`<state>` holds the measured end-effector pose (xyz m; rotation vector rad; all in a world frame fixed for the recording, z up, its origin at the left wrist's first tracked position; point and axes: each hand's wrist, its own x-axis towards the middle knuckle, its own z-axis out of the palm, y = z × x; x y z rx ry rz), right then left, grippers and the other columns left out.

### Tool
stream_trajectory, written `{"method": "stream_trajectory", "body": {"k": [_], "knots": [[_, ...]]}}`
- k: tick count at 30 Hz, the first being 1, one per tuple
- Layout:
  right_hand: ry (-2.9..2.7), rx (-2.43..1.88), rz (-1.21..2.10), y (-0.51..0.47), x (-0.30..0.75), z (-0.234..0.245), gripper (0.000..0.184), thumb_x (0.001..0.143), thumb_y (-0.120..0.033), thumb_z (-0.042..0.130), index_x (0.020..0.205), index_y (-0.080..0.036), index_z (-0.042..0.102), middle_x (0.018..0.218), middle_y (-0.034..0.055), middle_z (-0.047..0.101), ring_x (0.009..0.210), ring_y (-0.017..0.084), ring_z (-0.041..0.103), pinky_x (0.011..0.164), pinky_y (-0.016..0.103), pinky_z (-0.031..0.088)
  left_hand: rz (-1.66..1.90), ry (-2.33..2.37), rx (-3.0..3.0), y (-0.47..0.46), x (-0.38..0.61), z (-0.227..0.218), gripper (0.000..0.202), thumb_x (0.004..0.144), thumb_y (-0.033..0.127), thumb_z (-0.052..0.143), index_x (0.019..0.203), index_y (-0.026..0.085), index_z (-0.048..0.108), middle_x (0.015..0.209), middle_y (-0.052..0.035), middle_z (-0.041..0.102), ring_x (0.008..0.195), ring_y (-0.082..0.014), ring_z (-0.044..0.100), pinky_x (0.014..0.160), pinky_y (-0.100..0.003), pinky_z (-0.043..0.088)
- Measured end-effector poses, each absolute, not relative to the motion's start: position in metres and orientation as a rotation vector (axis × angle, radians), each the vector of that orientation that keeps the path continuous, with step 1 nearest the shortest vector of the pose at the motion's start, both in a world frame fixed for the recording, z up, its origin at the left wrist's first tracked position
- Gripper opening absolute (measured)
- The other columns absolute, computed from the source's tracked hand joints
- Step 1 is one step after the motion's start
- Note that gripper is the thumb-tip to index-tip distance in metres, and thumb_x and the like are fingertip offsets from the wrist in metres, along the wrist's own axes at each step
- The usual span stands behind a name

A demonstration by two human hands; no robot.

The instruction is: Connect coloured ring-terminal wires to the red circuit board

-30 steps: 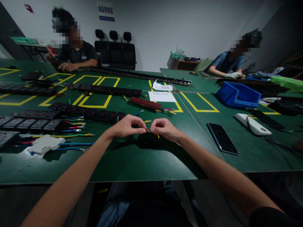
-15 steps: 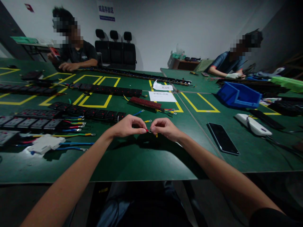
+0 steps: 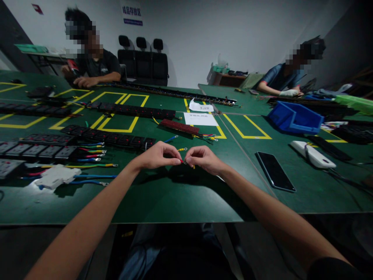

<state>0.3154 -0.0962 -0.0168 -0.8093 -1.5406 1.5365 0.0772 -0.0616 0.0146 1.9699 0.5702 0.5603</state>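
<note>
Both of my hands meet above the green table (image 3: 180, 198), a little in front of me. My left hand (image 3: 159, 155) pinches a small red-sleeved wire terminal (image 3: 182, 160) between thumb and fingertips. My right hand (image 3: 204, 158) is closed in a pinch on the other end of the same piece, with a bit of yellow wire (image 3: 194, 167) poking out below it. The two sets of fingertips nearly touch. Two loose wires, one blue (image 3: 171, 138) and one yellow (image 3: 182, 149), lie just beyond my hands.
Rows of black socket strips (image 3: 107, 138) with coloured leads lie at the left, beside a white part (image 3: 55, 175). A phone (image 3: 275, 170), a white power strip (image 3: 311, 153) and a blue bin (image 3: 294, 116) are at the right. Two other people work at the far side.
Nothing has changed apart from a slight shift of the view; my hands keep the same pinch on the small terminal.
</note>
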Motion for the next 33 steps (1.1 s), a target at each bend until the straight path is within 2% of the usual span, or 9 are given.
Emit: {"method": "stream_trajectory", "body": {"k": [9, 33], "knots": [[-1.469, -0.87, 1.548, -0.0982, 0.3108, -0.016, 0.026, 0.073, -0.039, 0.085, 0.073, -0.016, 0.073, 0.059, -0.0012, 0.063, 0.052, 0.008, 0.052, 0.05, 0.02, 0.041, 0.543, 0.601, 1.983, -0.0628, 0.0776, 0.0171, 0.024, 0.082, 0.033, 0.076, 0.094, 0.012, 0.078, 0.088, -0.0085, 0.078, 0.079, -0.0174, 0.071, 0.072, -0.027, 0.053], [-1.555, -0.849, 1.483, -0.0977, 0.3138, -0.015, 0.03, 0.072, -0.041, 0.086, 0.073, -0.015, 0.071, 0.064, -0.001, 0.065, 0.057, 0.009, 0.055, 0.055, 0.022, 0.044, 0.572, 0.63, 1.959, -0.0656, 0.0791, 0.0202, 0.022, 0.083, 0.034, 0.074, 0.086, 0.012, 0.078, 0.078, -0.0066, 0.077, 0.07, -0.0151, 0.068, 0.068, -0.026, 0.053]]}}
